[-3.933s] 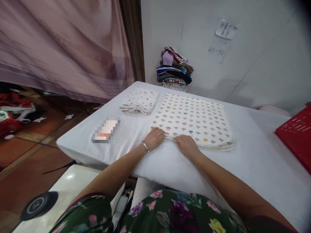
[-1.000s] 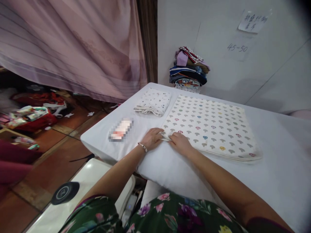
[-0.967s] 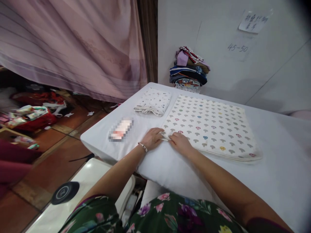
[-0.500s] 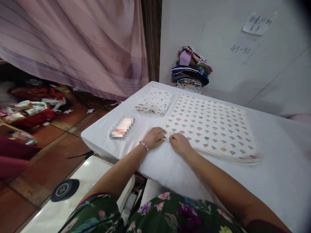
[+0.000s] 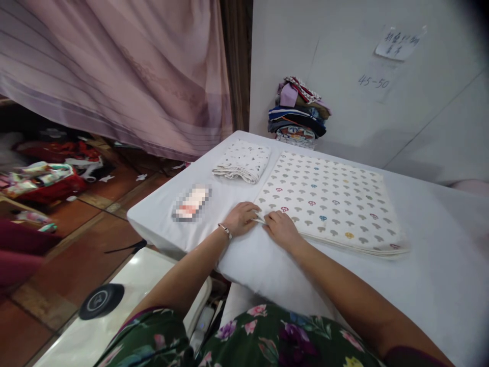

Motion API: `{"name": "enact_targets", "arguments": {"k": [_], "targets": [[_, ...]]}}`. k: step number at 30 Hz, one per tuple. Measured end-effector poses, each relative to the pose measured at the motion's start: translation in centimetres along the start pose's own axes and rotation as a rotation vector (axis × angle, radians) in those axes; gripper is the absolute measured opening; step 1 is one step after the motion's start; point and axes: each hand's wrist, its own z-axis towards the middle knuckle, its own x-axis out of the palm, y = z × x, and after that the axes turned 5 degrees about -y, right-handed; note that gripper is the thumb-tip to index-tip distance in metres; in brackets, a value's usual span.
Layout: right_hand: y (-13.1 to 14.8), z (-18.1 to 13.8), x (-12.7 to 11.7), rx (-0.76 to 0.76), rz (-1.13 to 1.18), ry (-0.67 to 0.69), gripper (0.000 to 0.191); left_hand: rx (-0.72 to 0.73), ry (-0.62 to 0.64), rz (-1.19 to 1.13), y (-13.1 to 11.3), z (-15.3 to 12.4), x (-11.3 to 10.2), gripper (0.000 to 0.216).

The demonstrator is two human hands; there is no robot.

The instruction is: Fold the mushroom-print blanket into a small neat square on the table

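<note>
A folded white cloth with small grey and coloured prints [image 5: 328,199] lies flat on the white-covered table [image 5: 420,285]. Both hands are at its near left corner. My left hand [image 5: 240,218], with a bracelet at the wrist, has its fingers curled on the corner's edge. My right hand [image 5: 280,228] pinches the same corner's layers from the other side. The fingertips of both hands touch the cloth's edge.
A smaller folded patterned cloth [image 5: 242,161] lies at the table's far left. A blurred small packet [image 5: 190,203] sits left of my hands. Stacked folded clothes [image 5: 298,109] stand against the wall. A pink curtain [image 5: 114,76] hangs left; clutter covers the floor there.
Since 3.9 s ago my right hand has slid left along the cloth's near edge and met my left hand at the corner. In the last second the hands hardly moved.
</note>
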Motion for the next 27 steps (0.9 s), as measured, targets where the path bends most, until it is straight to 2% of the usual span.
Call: {"name": "enact_targets", "arguments": {"k": [9, 15, 18, 20, 24, 27], "targets": [[0.1, 0.1, 1.3, 0.014, -0.021, -0.031, 0.02, 0.027, -0.055, -0.028, -0.2, 0.1, 0.2, 0.009], [0.0, 0.1, 1.4, 0.024, 0.038, -0.063, 0.021, -0.058, -0.011, 0.084, -0.2, -0.4, 0.1, 0.021], [0.0, 0.4, 1.6, 0.024, 0.05, -0.069, 0.021, 0.016, 0.019, 0.126, -0.3, -0.4, -0.1, 0.033], [0.1, 0.7, 1.7, 0.029, 0.05, -0.057, 0.021, 0.056, 0.048, 0.15, -0.3, -0.4, -0.2, 0.032], [0.0, 0.3, 0.7, 0.026, 0.071, -0.028, 0.018, 0.053, 0.061, 0.169, -0.1, -0.5, -0.3, 0.027], [-1.1, -1.8, -0.6, 0.019, 0.091, -0.06, 0.028, 0.051, 0.054, 0.176, 0.6, -0.4, -0.2, 0.027]]}}
